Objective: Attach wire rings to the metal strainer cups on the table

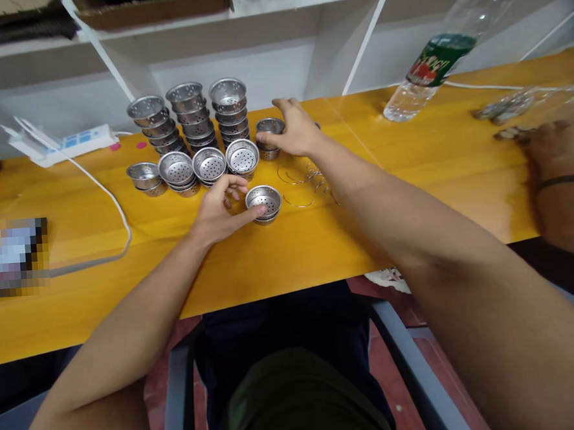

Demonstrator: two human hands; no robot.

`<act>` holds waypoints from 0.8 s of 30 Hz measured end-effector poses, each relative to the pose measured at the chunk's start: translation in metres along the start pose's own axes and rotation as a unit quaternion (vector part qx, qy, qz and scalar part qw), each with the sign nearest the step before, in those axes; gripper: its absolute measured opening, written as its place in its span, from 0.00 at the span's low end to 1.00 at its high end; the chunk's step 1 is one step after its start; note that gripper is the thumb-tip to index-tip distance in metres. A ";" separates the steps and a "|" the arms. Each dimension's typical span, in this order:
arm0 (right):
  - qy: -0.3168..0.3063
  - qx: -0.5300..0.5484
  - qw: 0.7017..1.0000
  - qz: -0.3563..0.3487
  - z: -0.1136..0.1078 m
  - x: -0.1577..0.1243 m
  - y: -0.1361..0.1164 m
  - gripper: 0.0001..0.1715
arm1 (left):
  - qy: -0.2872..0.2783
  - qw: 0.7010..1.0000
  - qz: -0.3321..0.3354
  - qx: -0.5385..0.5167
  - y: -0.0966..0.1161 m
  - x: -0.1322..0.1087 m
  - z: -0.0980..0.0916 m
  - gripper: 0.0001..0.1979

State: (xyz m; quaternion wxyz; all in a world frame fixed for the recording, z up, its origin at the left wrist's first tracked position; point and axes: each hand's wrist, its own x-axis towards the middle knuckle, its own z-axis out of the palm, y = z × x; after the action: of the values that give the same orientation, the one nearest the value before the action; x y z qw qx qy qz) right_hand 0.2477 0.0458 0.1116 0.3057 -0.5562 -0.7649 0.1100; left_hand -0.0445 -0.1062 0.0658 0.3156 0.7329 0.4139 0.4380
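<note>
Fingers parted, my left hand (221, 209) lies beside a small perforated metal cup (263, 198) that stands on a second one. Its thumb reaches across the cup's near rim, while the other fingers curl loosely behind, apart from the cup. My right hand (294, 127) is stretched out at a short cup stack (271, 152); the thumb overlaps the stack's front and the fingers point past it. Whether that thumb presses on the metal I cannot tell. Thin wire rings (299, 206) lie under my right forearm, partly hidden by it.
Tall cup stacks (194, 126) stand behind a row of shorter ones (176, 170). A power strip (73, 145) with white cables and a blurred device (12, 254) lie left. A plastic bottle (433, 63) stands back right, near another person's arm (564, 178).
</note>
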 end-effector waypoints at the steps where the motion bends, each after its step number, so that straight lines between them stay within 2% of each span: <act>1: 0.028 0.012 0.999 -0.011 -0.002 -0.007 -0.001 0.52 | -0.015 1.000 -0.012 0.013 0.000 0.000 0.000 0.36; 3: 0.062 0.044 0.997 -0.032 -0.008 -0.026 -0.006 0.50 | -0.050 0.997 -0.030 0.042 -0.003 -0.001 -0.001 0.44; 5: 0.042 0.102 0.992 -0.062 -0.013 -0.051 -0.014 0.50 | -0.083 0.994 -0.032 0.061 -0.006 -0.001 0.000 0.47; 9: -0.137 0.185 0.960 -0.158 -0.015 -0.103 -0.029 0.52 | -0.126 0.991 -0.020 0.030 -0.014 0.000 0.005 0.39; 11: -0.192 0.196 0.943 -0.186 -0.011 -0.118 -0.036 0.50 | -0.128 0.991 -0.023 -0.022 -0.014 -0.001 0.009 0.37; 15: -0.174 0.249 0.938 -0.169 0.000 -0.127 -0.044 0.37 | -0.118 0.989 -0.022 -0.088 -0.009 -0.003 0.012 0.41; 18: -0.155 0.283 0.932 -0.167 0.008 -0.127 -0.046 0.33 | -0.108 0.992 -0.028 -0.065 -0.008 -0.003 0.012 0.49; 21: -0.154 0.292 0.929 -0.167 0.012 -0.127 -0.046 0.33 | -0.130 0.991 -0.039 -0.017 -0.009 -0.001 0.010 0.44; 24: -0.189 0.329 0.909 -0.174 0.014 -0.126 -0.042 0.33 | -0.158 0.987 -0.040 -0.017 -0.009 0.000 0.009 0.38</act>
State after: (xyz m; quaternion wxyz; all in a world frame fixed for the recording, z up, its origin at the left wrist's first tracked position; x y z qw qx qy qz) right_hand 0.2307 -0.0822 0.0787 0.3355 -0.2512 -0.8135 0.4032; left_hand -0.0395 -0.1027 0.0553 0.4063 0.7703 0.3808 0.3108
